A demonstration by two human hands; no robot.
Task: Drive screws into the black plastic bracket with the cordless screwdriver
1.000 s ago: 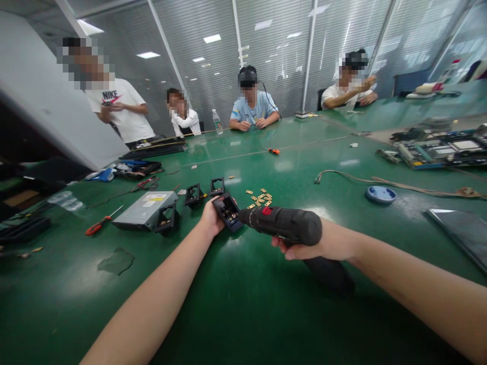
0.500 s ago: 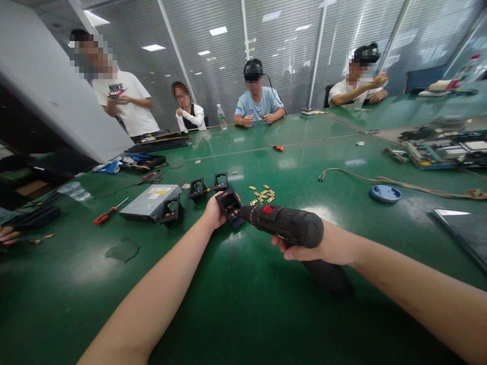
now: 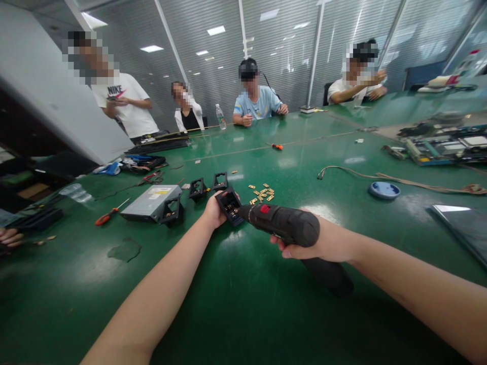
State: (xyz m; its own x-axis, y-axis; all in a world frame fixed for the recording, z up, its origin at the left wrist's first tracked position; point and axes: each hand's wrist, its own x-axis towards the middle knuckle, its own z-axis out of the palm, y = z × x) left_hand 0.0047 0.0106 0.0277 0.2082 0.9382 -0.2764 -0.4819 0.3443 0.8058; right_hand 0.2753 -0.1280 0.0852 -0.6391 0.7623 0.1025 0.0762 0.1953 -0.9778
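My left hand [image 3: 215, 212] grips a black plastic housing [image 3: 230, 205], tilted so that its open side with small brass-coloured parts inside faces me. In my right hand [image 3: 300, 248] is a black cordless drill [image 3: 283, 221] with a red switch on top. Its chuck points left at the housing's right edge; the bit's tip is hidden, so I cannot tell whether it touches a part inside. Just beyond the drill lies a loose pile of small brass plates [image 3: 262, 192]. Similar black housings [image 3: 197, 189] stand to the left of my left hand.
On the left are a silver drive box [image 3: 150, 200], an orange screwdriver [image 3: 107, 217] and a plastic cup [image 3: 76, 192]. To the right sit a blue round lid [image 3: 384, 190], a cable [image 3: 357, 175] and circuit boards [image 3: 445, 144]. Several people are across the green table [image 3: 228, 304].
My hands, the housing and the drill stay almost in place, with the drill shifted very slightly left. Across the table, the person in blue has raised a hand outward.
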